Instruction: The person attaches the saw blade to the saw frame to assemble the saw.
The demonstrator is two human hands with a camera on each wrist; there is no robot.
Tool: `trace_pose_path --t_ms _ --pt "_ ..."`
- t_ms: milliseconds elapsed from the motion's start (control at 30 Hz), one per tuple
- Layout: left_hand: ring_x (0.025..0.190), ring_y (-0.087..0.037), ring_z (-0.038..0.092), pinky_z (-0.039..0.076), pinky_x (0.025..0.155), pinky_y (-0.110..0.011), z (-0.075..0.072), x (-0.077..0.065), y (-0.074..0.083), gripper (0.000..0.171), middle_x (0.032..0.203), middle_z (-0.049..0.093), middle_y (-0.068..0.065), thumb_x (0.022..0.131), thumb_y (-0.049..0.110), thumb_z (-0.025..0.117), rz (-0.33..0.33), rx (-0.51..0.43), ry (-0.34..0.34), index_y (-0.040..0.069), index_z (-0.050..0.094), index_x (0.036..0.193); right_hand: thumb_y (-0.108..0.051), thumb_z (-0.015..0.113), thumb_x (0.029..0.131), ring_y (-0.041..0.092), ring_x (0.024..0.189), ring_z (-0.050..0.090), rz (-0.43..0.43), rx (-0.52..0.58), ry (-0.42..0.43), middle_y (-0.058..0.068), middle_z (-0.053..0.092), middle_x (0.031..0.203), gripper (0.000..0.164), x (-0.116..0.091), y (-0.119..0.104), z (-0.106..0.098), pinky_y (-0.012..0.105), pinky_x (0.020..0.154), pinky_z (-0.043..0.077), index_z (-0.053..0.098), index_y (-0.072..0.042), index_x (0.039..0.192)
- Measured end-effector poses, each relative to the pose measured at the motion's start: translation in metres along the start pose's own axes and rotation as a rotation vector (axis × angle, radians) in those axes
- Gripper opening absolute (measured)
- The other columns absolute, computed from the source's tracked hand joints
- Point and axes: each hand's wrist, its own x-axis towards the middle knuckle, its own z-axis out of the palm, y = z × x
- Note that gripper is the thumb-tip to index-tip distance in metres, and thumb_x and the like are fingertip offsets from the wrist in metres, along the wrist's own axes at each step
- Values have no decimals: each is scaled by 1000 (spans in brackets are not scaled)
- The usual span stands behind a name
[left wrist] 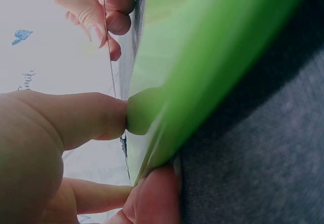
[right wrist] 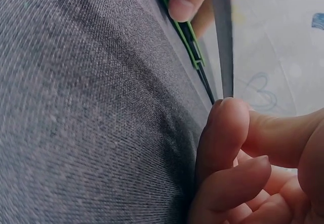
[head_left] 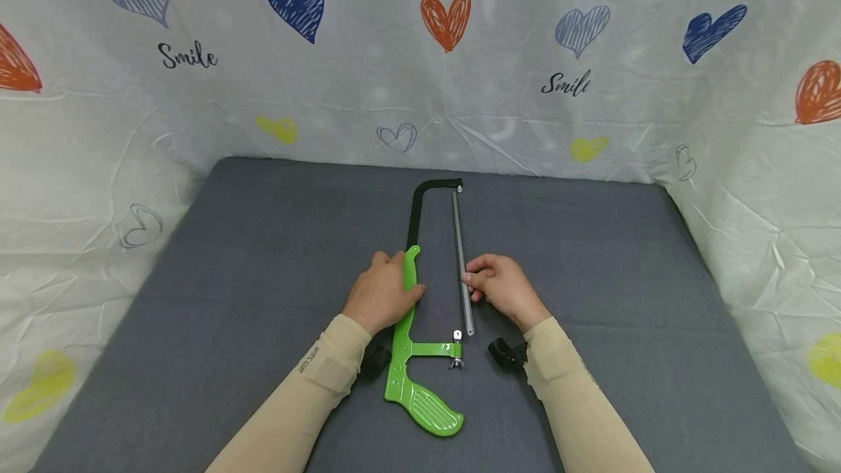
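A hacksaw frame (head_left: 402, 356) with a green handle and a black bow lies on the grey cloth. My left hand (head_left: 381, 296) grips its green spine, thumb on the inner side and fingers on the outer, as the left wrist view shows on the green metal (left wrist: 202, 72). Between thumb and fingers my right hand (head_left: 506, 287) pinches a thin grey hacksaw blade (head_left: 458, 232). The blade's far end is close to the bow's tip pin (head_left: 459, 189). Its near end lies just right of the lower clamp with a wing nut (head_left: 456, 363), apart from it.
Grey cloth (head_left: 263, 239) covers the table. A white curtain (head_left: 368, 86) printed with hearts hangs behind and at both sides. Black wrist mounts (head_left: 507, 353) sit under the sleeves, close to the cloth.
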Motion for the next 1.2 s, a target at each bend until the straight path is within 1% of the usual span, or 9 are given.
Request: trace_pose_path --t_ms 167,400,567,933,1200 --pt "100 -41 70 61 85 -51 0 0 0 79 144 54 -32 102 36 76 -6 0 0 -5 44 162 -14 73 104 14 65 64 -7 15 3 3 70 78 18 -1 0 0 27 64 46 71 -2 118" --pt "104 -43 70 60 87 -52 0 0 1 80 145 53 -32 102 37 75 -9 -4 1 -5 43 162 -11 73 103 13 64 63 -15 42 22 3 70 77 18 0 0 0 26 64 47 70 0 118" --pt "102 -42 70 61 86 -52 0 0 2 80 145 53 -32 101 37 76 -11 -7 4 -5 43 162 -12 73 104 14 65 64 -6 39 26 4 71 79 18 0 0 0 27 65 47 70 0 118" --pt "104 -42 70 61 88 -52 -1 0 2 81 145 53 -31 101 37 76 -16 -4 2 -5 43 162 -11 72 105 14 65 65 4 49 19 6 72 82 21 0 -1 0 29 68 51 71 1 121" --pt "102 -40 70 61 86 -51 1 0 1 81 144 54 -31 101 37 76 -16 -5 4 -5 43 162 -13 72 105 15 66 65 11 29 16 5 72 82 20 0 -1 0 29 69 50 71 0 120"
